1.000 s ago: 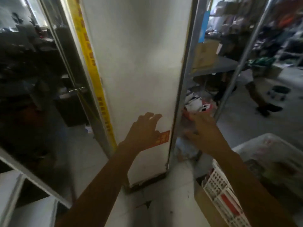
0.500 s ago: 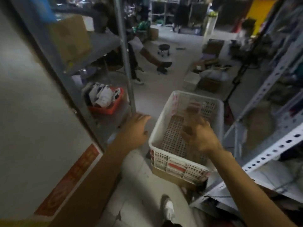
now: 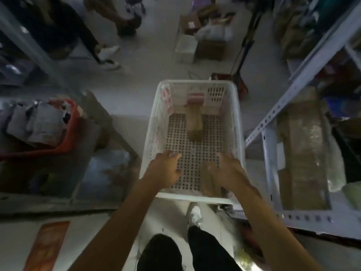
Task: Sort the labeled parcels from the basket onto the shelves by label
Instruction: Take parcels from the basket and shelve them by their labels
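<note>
Fingers (image 3: pixel 172 154) of the left hand (image 3: pixel 164 171) were loosely spread and reaching down into the white basket (image 3: pixel 239 122), holding nothing as far as I could see. The right hand (image 3: pixel 227 169) sat over a brown parcel (image 3: pixel 208 180) at the near right corner of the basket, fingers draped on its top. It was too blurry to tell whether they had actually closed round it or were just touching.

Progress-wise, the basket looked close to done. I could only make out two things left in it: that near parcel under the right hand, and another brown parcel (image 3: pixel 194 124) with a pinkish label end (image 3: pixel 196 98) leaning against the far wall. The rest of the perforated floor showed bare. The metal shelving (image 3: pixel 277 112) on the right already carried a big wrapped bundle (image 3: pixel 304 153), though I couldn't say whether that came from this basket. My guess is two more pick-read-place rounds remained, and the labels weren't readable from here.

Compared with half a second before, the view had swung down and squared up over the basket, which had been off at an angle. Both hands had dropped from hovering above the rim to down inside it, left hand crossing over from outside the left wall.
</note>
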Tool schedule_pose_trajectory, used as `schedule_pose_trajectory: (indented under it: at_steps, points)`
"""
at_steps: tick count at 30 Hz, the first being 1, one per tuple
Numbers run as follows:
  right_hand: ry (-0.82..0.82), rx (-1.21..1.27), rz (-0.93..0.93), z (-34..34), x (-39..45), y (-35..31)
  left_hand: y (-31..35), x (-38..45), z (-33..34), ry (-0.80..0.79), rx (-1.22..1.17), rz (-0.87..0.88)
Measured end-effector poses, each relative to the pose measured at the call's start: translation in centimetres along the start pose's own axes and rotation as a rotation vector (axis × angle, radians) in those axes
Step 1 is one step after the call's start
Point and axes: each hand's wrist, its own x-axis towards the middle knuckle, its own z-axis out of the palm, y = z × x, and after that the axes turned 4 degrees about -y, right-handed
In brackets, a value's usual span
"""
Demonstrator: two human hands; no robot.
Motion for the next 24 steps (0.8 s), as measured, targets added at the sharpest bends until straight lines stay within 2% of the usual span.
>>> schedule_pose_trajectory:
  at_steps: [4, 9, 14, 18, 20, 22, 24]
  points:
    - [-0.083, -0.085, 0.149, 2.9, 4.0, 2.7, -0.5, 5.0, 3.9, -0.223, 0.02, 0.026]
    - [-0.16, -0.099, 0.265, 8.1, 10.0, 5.5, -2.5, 10.3, 10.0, -0.405, 0.011, 0.038]
    - [-0.223, -0.105, 0.445, 13.8, 16.0, 7.6, -6.3, 15.1, 13.5, -0.408, -0.064, -0.077]
    - [-0.336, -0.271, 0.541, 18.1, 18.0, 9.4, -9.4, 19.0, 14.5, -0.393, -0.05, -0.106]
    - [-0.27, -0.257, 0.567, 19.1, 18.7, 10.4, -10.4, 20.1, 14.6, -0.417, -0.031, -0.115]
    - [-0.143, -0.112, 0.614, 19.2, 19.5, 10.7, -11.0, 20.7, 14.4, -0.455, -0.008, -0.114]
    - [-0.068, -0.068, 0.625, 18.8, 20.1, 10.6, -11.0, 20.9, 14.0, -0.47, -0.015, -0.086]
